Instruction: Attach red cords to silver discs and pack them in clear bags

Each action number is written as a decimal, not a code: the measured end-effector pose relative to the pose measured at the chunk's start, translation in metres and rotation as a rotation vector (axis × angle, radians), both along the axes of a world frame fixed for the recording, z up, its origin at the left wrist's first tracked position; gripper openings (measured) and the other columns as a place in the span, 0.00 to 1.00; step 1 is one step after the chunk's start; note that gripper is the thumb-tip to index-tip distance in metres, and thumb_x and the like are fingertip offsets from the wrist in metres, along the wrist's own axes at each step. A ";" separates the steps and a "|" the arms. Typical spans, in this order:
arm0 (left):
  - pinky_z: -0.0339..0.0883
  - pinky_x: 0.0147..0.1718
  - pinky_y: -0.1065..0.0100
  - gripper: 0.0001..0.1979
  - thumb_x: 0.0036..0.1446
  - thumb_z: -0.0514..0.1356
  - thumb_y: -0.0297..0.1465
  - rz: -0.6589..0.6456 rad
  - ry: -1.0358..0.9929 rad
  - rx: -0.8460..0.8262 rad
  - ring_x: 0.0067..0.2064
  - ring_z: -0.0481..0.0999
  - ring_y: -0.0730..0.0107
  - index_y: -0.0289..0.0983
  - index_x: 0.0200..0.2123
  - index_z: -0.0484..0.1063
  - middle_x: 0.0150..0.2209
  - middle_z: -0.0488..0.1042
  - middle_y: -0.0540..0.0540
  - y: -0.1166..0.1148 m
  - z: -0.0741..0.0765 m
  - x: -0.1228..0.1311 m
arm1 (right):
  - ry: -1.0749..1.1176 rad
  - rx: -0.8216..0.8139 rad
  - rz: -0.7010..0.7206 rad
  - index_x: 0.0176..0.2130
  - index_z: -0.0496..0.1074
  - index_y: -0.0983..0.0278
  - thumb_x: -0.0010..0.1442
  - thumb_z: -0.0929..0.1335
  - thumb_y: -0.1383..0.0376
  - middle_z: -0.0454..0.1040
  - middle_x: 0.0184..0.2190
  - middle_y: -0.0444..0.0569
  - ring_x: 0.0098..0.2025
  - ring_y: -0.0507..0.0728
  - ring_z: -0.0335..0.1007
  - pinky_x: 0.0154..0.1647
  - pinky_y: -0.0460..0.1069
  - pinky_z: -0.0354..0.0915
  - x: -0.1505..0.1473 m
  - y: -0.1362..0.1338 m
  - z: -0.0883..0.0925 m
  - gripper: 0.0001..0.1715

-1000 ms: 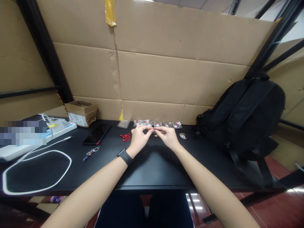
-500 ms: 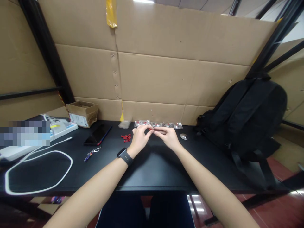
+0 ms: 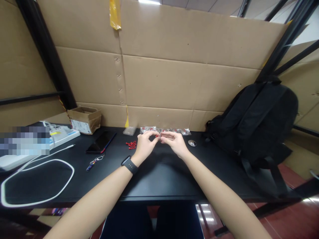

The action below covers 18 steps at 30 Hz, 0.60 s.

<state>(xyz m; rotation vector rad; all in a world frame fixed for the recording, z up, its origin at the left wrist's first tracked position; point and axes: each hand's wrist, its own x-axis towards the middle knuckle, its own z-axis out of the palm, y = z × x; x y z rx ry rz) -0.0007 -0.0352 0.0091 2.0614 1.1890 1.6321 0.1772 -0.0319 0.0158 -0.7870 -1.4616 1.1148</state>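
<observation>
My left hand [image 3: 146, 145] and my right hand [image 3: 175, 143] meet fingertip to fingertip over the middle of the black table. Between them my right fingers pinch a small shiny metal disc [image 3: 160, 135], seen nearly edge-on. A bit of red cord [image 3: 157, 135] shows at the pinched fingertips of my left hand; whether it passes through the disc is too small to tell. To the right lies a loose domed metal disc [image 3: 192, 143]. Left of my left hand sits a bunch of red cords [image 3: 131, 145]. Behind my hands, several clear packets [image 3: 185, 131] with silvery and red contents form a row.
A clear plastic bag [image 3: 129, 130], a phone [image 3: 101, 142] and a keychain [image 3: 94, 162] lie leftward. Farther left are an open cardboard box [image 3: 84, 120], a power strip [image 3: 67, 135] and a white cable [image 3: 72, 172]. A black backpack [image 3: 264, 122] stands right, before a cardboard wall [image 3: 161, 83].
Both hands stay joined at the same spot, with only a slight shift of the fingers around the disc. The whole view has moved slightly.
</observation>
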 end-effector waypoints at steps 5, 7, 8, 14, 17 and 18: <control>0.71 0.48 0.60 0.06 0.57 0.65 0.34 -0.086 -0.111 -0.038 0.43 0.80 0.59 0.39 0.36 0.80 0.39 0.82 0.44 0.002 -0.002 0.002 | 0.012 0.026 -0.014 0.42 0.76 0.63 0.46 0.79 0.55 0.82 0.39 0.52 0.40 0.62 0.81 0.43 0.58 0.78 0.001 0.001 0.000 0.26; 0.72 0.46 0.60 0.07 0.56 0.66 0.34 -0.136 -0.163 -0.083 0.41 0.81 0.59 0.38 0.36 0.81 0.38 0.82 0.43 0.004 -0.003 0.003 | 0.009 0.028 -0.021 0.41 0.75 0.63 0.46 0.80 0.55 0.82 0.38 0.52 0.40 0.62 0.81 0.44 0.58 0.78 0.001 0.000 0.001 0.25; 0.73 0.46 0.60 0.07 0.55 0.66 0.34 -0.158 -0.184 -0.105 0.41 0.81 0.59 0.38 0.36 0.81 0.38 0.83 0.43 0.005 -0.004 0.003 | 0.003 0.029 -0.022 0.40 0.76 0.63 0.45 0.80 0.56 0.82 0.38 0.52 0.40 0.62 0.81 0.45 0.58 0.78 0.001 0.000 0.001 0.24; 0.73 0.48 0.59 0.09 0.53 0.68 0.34 -0.244 -0.242 -0.174 0.41 0.81 0.59 0.35 0.35 0.81 0.38 0.83 0.41 0.012 -0.008 0.002 | -0.045 0.091 -0.030 0.39 0.79 0.64 0.44 0.80 0.57 0.83 0.40 0.53 0.44 0.63 0.81 0.54 0.60 0.74 0.002 0.001 0.002 0.22; 0.72 0.49 0.58 0.11 0.51 0.69 0.36 -0.312 -0.280 -0.228 0.42 0.81 0.58 0.35 0.36 0.81 0.39 0.83 0.40 0.014 -0.007 0.001 | -0.061 0.108 -0.042 0.38 0.79 0.64 0.41 0.81 0.56 0.83 0.39 0.53 0.43 0.63 0.81 0.54 0.60 0.74 0.004 0.003 0.002 0.24; 0.72 0.50 0.58 0.12 0.51 0.69 0.37 -0.336 -0.290 -0.251 0.43 0.81 0.57 0.35 0.36 0.81 0.39 0.83 0.40 0.014 -0.007 0.001 | -0.064 0.111 -0.043 0.38 0.79 0.64 0.41 0.81 0.56 0.83 0.39 0.53 0.43 0.63 0.81 0.54 0.61 0.74 0.005 0.003 0.002 0.25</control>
